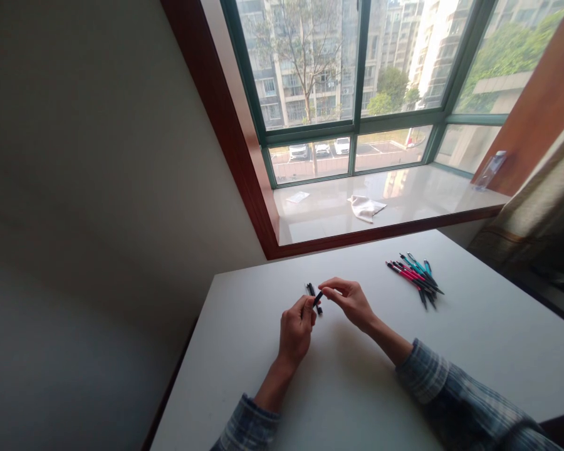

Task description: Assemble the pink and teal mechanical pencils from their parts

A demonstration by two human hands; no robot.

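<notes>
- Now, at far left, the left hand (297, 332) clenches a slim black pen (318, 299), its fingers (306, 311) pinched tight, seemingly to keep the thin shaft steady.
- Just behind, a dark pen part (311, 290) lies on the white desk (244, 300), close under the fingertips, apparently kept within easy reach.
- Meanwhile the right hand (350, 304) sits curled at the pen's upper end; whether it truly grips, I cannot tell.
- Further right, pink and teal pens (413, 279) lie heaped together, away from the wrists.
- Beyond, a white cloth (366, 208) rests on the windowsill (319, 225).
</notes>
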